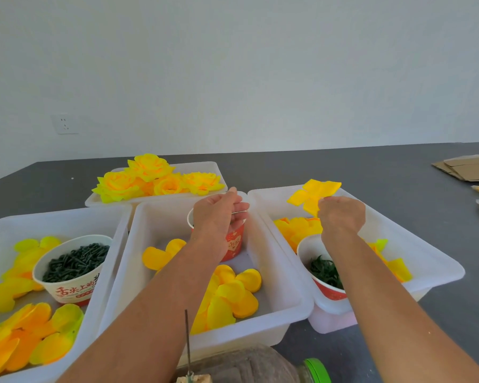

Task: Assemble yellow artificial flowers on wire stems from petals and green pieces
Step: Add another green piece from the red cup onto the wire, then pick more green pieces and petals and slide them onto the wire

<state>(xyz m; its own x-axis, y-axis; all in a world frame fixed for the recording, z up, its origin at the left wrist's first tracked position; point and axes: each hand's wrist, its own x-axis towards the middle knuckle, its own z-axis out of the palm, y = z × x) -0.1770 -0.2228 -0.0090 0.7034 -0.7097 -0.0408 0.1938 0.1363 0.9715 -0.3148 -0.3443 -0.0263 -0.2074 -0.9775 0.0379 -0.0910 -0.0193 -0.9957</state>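
My right hand (340,217) pinches a flat yellow petal piece (315,193) and holds it up over the right white bin (432,261). My left hand (219,211) reaches down into a red paper cup (235,244) standing in the middle bin (282,286). Its fingers curl over the cup's rim, and whatever they may hold is hidden. Loose yellow petals (227,297) lie in the middle bin. A thin dark wire stem (187,341) stands upright near the bottom edge. Finished yellow flowers (150,178) fill a tray at the back.
The left bin (114,244) holds yellow-orange petals and a white bowl of dark green pieces (75,262). A red bowl of green leafy pieces (325,272) sits in the right bin. A green-capped bottle (315,369) is at the bottom, and cardboard (468,167) lies far right.
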